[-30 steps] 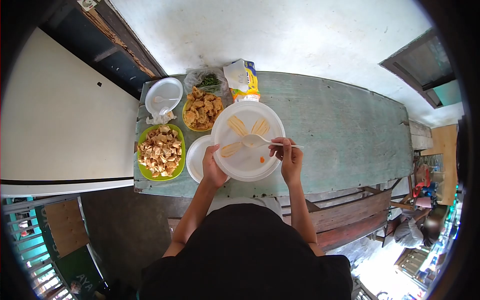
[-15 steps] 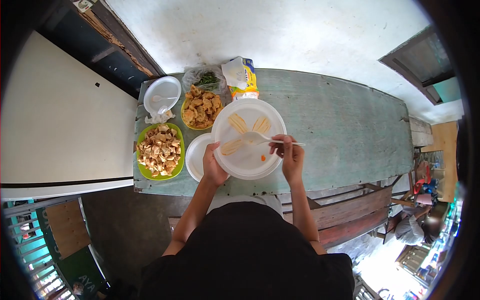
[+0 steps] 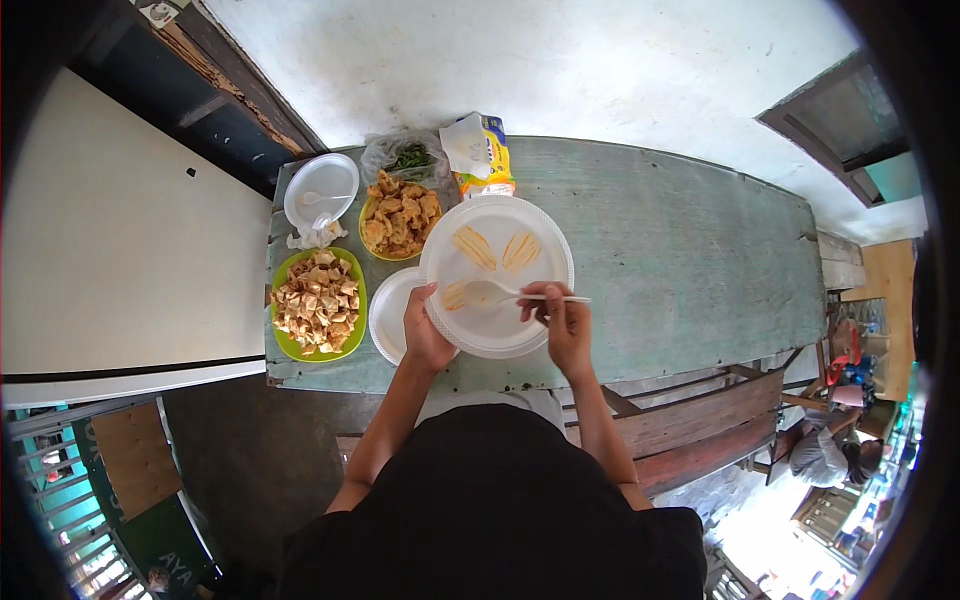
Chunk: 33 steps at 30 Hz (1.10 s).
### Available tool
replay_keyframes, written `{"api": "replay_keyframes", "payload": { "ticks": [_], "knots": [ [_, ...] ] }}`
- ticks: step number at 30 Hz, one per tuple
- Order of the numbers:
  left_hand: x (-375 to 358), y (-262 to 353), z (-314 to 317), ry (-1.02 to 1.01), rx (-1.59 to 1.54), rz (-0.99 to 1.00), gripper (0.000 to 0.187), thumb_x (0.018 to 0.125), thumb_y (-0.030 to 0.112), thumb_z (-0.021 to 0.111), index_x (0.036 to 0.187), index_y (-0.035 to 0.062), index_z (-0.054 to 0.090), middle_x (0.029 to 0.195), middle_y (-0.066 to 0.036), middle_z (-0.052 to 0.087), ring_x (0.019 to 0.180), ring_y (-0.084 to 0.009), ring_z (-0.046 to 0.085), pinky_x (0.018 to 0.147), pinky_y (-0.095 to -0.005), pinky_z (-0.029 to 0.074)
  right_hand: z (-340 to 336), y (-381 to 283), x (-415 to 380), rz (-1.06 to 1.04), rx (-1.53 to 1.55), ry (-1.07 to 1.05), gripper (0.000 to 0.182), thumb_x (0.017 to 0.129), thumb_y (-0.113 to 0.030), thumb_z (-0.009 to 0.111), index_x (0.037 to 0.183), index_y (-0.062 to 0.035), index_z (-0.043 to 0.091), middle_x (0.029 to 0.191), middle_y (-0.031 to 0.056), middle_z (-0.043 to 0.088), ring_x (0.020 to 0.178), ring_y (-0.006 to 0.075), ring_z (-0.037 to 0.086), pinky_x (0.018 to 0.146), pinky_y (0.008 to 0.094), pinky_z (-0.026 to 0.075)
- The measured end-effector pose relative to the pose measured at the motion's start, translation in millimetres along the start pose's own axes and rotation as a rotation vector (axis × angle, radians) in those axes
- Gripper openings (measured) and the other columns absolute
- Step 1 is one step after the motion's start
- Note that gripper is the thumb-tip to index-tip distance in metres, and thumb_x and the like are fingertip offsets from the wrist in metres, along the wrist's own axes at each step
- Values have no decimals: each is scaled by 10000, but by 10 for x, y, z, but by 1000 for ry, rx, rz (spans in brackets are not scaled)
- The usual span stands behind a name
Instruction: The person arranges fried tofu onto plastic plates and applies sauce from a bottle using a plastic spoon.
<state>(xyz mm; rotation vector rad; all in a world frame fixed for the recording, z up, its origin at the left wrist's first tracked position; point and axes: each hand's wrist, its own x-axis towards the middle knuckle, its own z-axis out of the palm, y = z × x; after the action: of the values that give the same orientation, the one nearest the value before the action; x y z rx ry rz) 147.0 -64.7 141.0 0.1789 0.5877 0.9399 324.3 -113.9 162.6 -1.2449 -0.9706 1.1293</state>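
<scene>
My left hand (image 3: pixel 424 333) grips the near-left rim of a white disposable plate (image 3: pixel 530 220) held above the table. Three yellow fried pieces lie on the plate: two at the far side (image 3: pixel 495 248) and one near the left rim (image 3: pixel 455 295). My right hand (image 3: pixel 560 320) holds a white plastic spoon (image 3: pixel 495 293) by its handle. The spoon's bowl rests on the plate right beside the near-left piece.
On the green wooden table (image 3: pixel 690 260) stand a green plate of fried squares (image 3: pixel 318 302), a yellow plate of fritters (image 3: pixel 400 218), an empty white plate (image 3: pixel 390 312), a white bowl with a spoon (image 3: pixel 320 190), bags (image 3: pixel 480 150). A bench (image 3: pixel 700 440) lies near me; a person (image 3: pixel 825 455) sits at right.
My right hand has slid the spoon leftwards across the plate, from its middle to the piece near the left rim. The left hand keeps its hold on the plate.
</scene>
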Motion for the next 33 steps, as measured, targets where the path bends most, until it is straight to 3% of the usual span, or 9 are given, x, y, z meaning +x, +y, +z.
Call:
{"api": "replay_keyframes", "payload": {
  "ticks": [4, 10, 18, 23, 27, 29, 33],
  "knots": [
    [1, 2, 57, 15, 21, 20, 574, 835, 337, 400, 1300, 6, 346, 1258, -162, 467, 1152, -291, 460, 990, -405, 342, 74, 44, -36, -16, -24, -76, 365, 971, -248, 359, 921, 33, 586, 784, 85, 616, 653, 94, 547, 571, 192, 364],
    [2, 41, -57, 10, -22, 38, 574, 833, 336, 407, 1300, 7, 346, 1256, -165, 468, 1150, -292, 462, 990, -406, 343, -212, 75, 82, -68, -74, 112, 384, 971, -273, 356, 925, 29, 589, 770, 92, 620, 618, 73, 536, 515, 186, 345],
    [-5, -2, 40, -5, 10, 18, 587, 830, 337, 415, 1306, 5, 332, 1262, -168, 463, 1156, -297, 457, 994, -408, 342, 50, 95, -1, -38, -20, -91, 367, 971, -266, 358, 962, 33, 569, 764, 85, 614, 613, 80, 532, 524, 187, 347],
    [-28, 47, -31, 2, -20, 33, 578, 832, 329, 410, 1303, 1, 336, 1259, -167, 465, 1154, -295, 459, 993, -404, 345, -189, 92, 75, -31, -97, 110, 365, 972, -260, 355, 935, 29, 577, 759, 78, 613, 608, 72, 530, 520, 186, 343],
    [-17, 18, -12, 18, 9, 31, 575, 833, 331, 405, 1299, 0, 342, 1256, -169, 468, 1147, -295, 464, 991, -403, 346, 49, 1, 11, -50, 10, 115, 372, 972, -259, 353, 917, 29, 583, 759, 80, 612, 616, 78, 532, 526, 188, 344],
    [-14, -7, 11, 24, 17, 25, 575, 834, 332, 404, 1298, -1, 343, 1256, -170, 468, 1146, -295, 466, 990, -403, 346, 149, 25, -25, -32, 3, -27, 382, 972, -264, 352, 905, 31, 586, 763, 85, 612, 630, 85, 536, 536, 191, 347],
    [-34, 17, 35, 2, -3, 38, 575, 835, 335, 402, 1298, -1, 343, 1255, -168, 469, 1146, -291, 467, 989, -402, 346, 81, 74, 9, -21, -19, 38, 387, 974, -264, 347, 910, 31, 587, 764, 90, 612, 627, 88, 537, 534, 192, 347]
  ]
}}
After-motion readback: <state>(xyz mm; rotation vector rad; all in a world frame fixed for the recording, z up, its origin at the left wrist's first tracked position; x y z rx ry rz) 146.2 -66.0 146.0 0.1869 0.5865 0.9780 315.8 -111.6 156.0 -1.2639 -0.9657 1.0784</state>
